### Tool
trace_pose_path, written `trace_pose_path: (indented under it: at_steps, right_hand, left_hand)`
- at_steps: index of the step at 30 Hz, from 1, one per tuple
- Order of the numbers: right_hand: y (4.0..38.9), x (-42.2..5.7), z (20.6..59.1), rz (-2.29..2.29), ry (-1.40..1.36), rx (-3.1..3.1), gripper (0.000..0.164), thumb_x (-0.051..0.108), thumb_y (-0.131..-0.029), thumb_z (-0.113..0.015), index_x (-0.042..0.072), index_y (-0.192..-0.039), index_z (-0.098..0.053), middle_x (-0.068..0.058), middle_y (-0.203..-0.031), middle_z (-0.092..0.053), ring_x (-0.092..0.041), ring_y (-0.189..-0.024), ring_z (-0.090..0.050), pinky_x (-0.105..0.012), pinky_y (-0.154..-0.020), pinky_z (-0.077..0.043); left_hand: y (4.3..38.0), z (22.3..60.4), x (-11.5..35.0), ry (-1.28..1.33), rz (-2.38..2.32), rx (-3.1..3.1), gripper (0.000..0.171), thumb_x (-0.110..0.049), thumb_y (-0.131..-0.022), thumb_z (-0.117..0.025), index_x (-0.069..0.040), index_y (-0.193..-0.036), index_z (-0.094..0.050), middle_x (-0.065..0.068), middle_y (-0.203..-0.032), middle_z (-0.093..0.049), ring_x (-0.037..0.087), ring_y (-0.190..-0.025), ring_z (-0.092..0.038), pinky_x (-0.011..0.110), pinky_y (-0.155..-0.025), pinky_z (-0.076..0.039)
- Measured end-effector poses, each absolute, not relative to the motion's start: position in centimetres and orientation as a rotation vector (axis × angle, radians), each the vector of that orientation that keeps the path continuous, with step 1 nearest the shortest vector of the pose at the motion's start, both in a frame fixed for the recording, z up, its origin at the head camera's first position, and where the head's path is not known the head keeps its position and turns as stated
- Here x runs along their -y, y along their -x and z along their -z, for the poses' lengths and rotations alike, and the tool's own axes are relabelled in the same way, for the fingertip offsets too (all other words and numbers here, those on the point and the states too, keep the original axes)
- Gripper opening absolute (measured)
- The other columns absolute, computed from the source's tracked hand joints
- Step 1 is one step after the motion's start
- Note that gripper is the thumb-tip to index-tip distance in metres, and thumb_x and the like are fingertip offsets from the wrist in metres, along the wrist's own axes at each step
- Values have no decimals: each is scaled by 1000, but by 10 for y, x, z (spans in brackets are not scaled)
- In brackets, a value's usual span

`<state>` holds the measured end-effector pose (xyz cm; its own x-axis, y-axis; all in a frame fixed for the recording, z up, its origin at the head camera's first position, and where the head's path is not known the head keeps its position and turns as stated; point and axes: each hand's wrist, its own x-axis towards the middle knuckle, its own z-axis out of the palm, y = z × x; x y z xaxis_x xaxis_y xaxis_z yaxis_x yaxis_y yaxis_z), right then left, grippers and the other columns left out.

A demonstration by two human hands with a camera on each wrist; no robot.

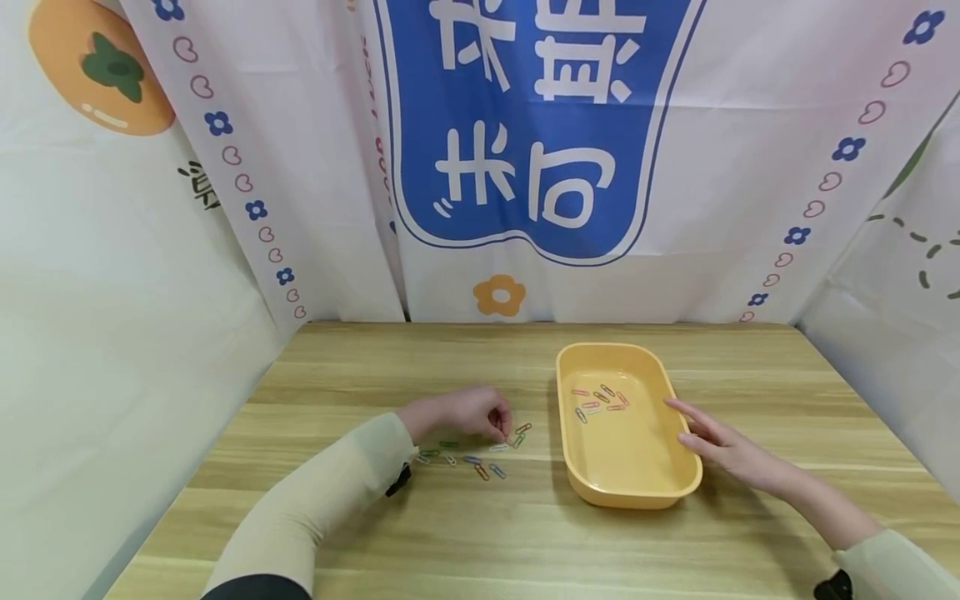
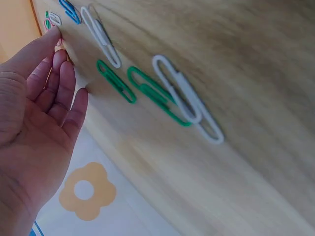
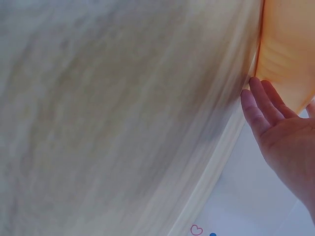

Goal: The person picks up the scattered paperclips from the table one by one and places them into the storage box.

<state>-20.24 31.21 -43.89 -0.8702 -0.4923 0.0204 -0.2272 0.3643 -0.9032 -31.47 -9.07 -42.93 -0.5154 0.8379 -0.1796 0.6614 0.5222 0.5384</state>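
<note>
While your left hand (image 1: 476,411) bent its fingers toward its thumb among small coloured paper clips (image 2: 116,82), any hold unclear, your right hand (image 1: 720,443), straight-fingered, touched the yellow oblong plastic tray (image 1: 630,460) of clips between both hands.

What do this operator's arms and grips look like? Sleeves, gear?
Left grip and right grip: ungloved. Left sleeve: cream, pale grey-green cuff, black band nearer the body. Right sleeve: only a pale grey-green end shows. A small black piece sits by the left cuff, another by the right; details unclear.
</note>
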Motion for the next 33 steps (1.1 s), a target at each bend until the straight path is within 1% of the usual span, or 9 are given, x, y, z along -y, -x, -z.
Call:
trace_pose_path:
  at_steps: [5,10,13,16,18,20,26,30,33]
  right_hand:
    - [202,-311,439,1491,629,-2399,57,12,-104,-45,-6,-150,-15,-45,-145,-17,-41,-124,-43,-21,-87,-47]
    - [202,-311,439,1493,629,-2396,57,12,-104,-45,-5,-150,-15,-45,-144,-19,-35,-124,-45,-21,-87,-47]
    - [202,-312,440,1505,638,-2377,57,12,-104,-44,-6,-150,-14,-46,-143,-18,-25,-123,-48,-21,-87,-47]
    - [203,-313,440,1524,655,-2353,57,11,-105,-44,-6,-150,-13,-47,-142,-19,-7,-118,-50,-22,-87,-48]
    - [203,-312,440,1528,657,-2350,57,11,-105,-44,-6,-150,-13,-47,-142,-19,-2,-116,-49,-22,-87,-47]
    - [203,-312,440,1520,649,-2362,57,12,-105,-44,-6,-150,-14,-47,-142,-19,-6,-118,-49,-22,-87,-47]
    - [202,-311,440,1457,587,-2443,58,15,-104,-46,-2,-151,-18,-43,-144,-23,-33,-122,-47,-21,-86,-47]
    - [202,-311,440,1456,604,-2450,57,15,-104,-46,-3,-151,-18,-44,-144,-22,-37,-123,-45,-21,-86,-47]
    - [202,-312,440,1470,630,-2443,57,13,-104,-45,-4,-150,-18,-45,-143,-23,-30,-122,-48,-21,-86,-47]
  left_hand:
    - [312,432,94,-1202,-650,-2336,7,-7,-86,-74,-8,-82,-69,-6,-76,-63,5,-66,-54,21,-62,-48]
    - [311,437,98,-1126,-760,-2342,13,-5,-85,-74,-13,-77,-68,-6,-74,-63,8,-65,-57,23,-60,-50]
    - [312,437,100,-1071,-806,-2338,12,-6,-85,-75,-12,-78,-68,-5,-75,-64,9,-66,-58,24,-62,-51]
    - [312,436,100,-1046,-828,-2336,8,-6,-85,-74,-9,-81,-68,-4,-77,-65,10,-69,-59,25,-64,-52]
    - [312,435,101,-1033,-849,-2332,5,-6,-85,-74,-6,-84,-69,-3,-77,-65,11,-70,-60,25,-65,-53]
    - [311,435,101,-1031,-872,-2332,6,-7,-85,-75,-5,-84,-69,-2,-77,-66,12,-70,-60,26,-64,-52]
    - [311,434,103,-1002,-951,-2342,4,-8,-86,-75,-8,-85,-70,1,-82,-68,13,-74,-61,26,-66,-52]
    - [313,429,105,-971,-1007,-2381,2,-8,-87,-73,-8,-89,-73,-1,-84,-69,13,-79,-63,27,-71,-53]
    - [316,423,105,-1040,-1017,-2429,4,-8,-88,-73,-6,-90,-75,-4,-83,-70,10,-78,-64,25,-71,-54]
